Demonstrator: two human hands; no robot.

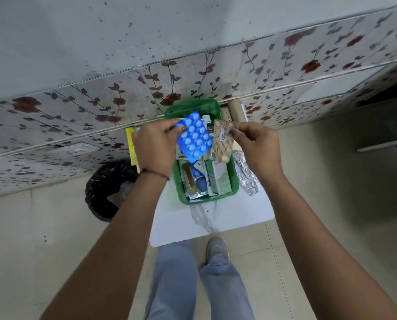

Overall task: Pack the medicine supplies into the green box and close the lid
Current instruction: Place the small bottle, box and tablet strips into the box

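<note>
Hovering over the open green plastic box (235, 190) on the small white counter (216, 218), the left hand (154, 146) is pinching a blue blister sheet of tablets (194, 137) while the right hand (258, 146) is pinching a beige tablet strip (222, 140). With the box looking crowded, either could be sliding off the heap; a silver foil strip (247, 176) is lying outside, right of it.

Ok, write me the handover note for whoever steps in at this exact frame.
Left hand: holds the blue blister pack over the green box.
Right hand: holds the tan pill strip over the box.
Done: box already holds several cartons and packs.
Left: drop both strips in, add the silver foil strips lying on the white table beside the box, then close the lid, which I cannot identify here.
</note>
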